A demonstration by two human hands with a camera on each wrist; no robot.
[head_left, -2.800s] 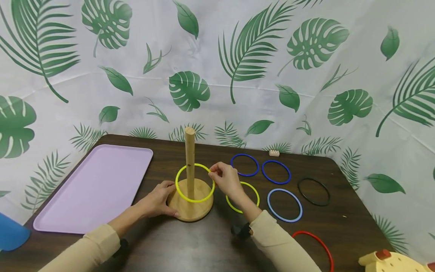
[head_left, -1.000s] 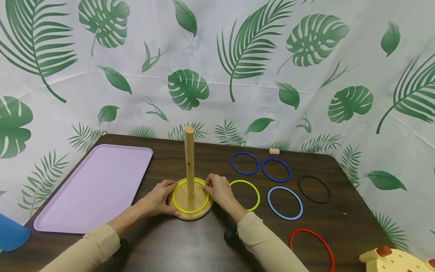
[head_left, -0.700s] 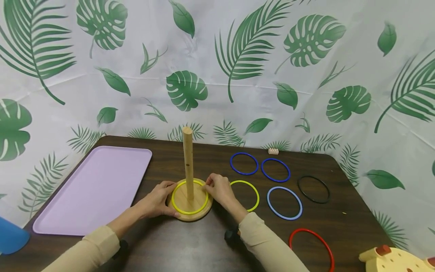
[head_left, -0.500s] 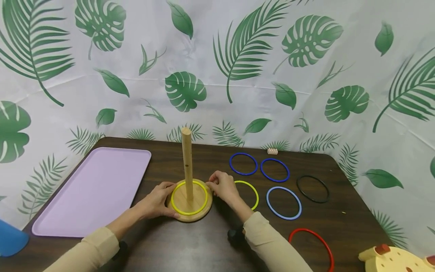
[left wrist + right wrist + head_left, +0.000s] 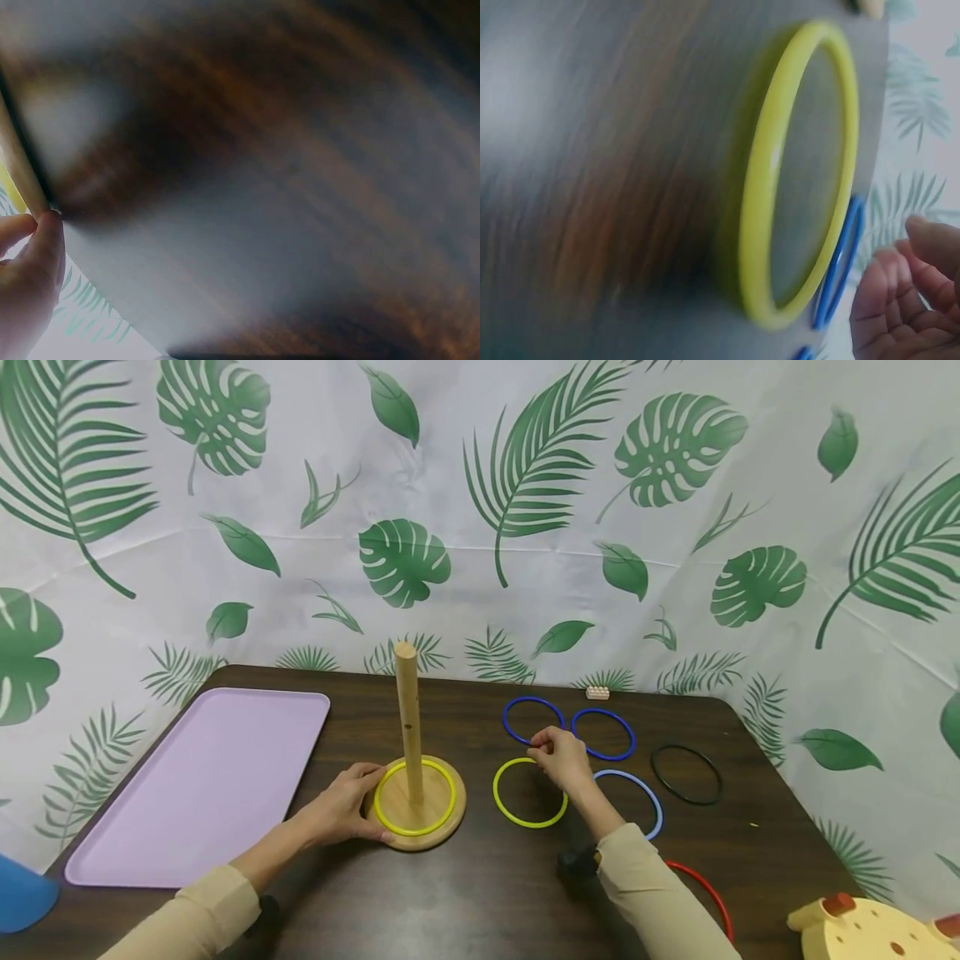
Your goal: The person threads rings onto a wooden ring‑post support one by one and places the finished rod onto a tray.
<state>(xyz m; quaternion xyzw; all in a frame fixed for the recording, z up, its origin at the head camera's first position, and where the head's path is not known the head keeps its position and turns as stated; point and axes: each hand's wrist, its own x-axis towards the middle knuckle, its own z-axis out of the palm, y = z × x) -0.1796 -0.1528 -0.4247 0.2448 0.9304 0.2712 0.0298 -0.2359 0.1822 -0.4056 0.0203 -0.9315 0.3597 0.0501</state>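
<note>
A wooden peg [image 5: 408,710] stands on a round wooden base [image 5: 444,821], and one yellow ring [image 5: 412,834] lies flat on that base around the peg. My left hand [image 5: 358,803] grips the base's left edge; the left wrist view shows its fingers [image 5: 34,262] against the rim. A second yellow ring [image 5: 497,797] [image 5: 780,187] lies on the table right of the base. My right hand [image 5: 551,752] [image 5: 900,300] hovers at this ring's far edge, beside a dark blue ring [image 5: 517,702] [image 5: 840,255]. Its fingers are loosely curled and hold nothing.
A lilac tray [image 5: 202,777] lies at the left. Right of the stand lie another dark blue ring [image 5: 600,712], a light blue ring [image 5: 647,793], a black ring [image 5: 656,777] and a red ring [image 5: 705,893]. A small tan brick [image 5: 597,693] sits at the back, a yellow toy [image 5: 870,931] at the front right.
The yellow ring went down the peg onto the base. My right hand let go of it and moved right to the second yellow ring. My left hand stayed on the base.
</note>
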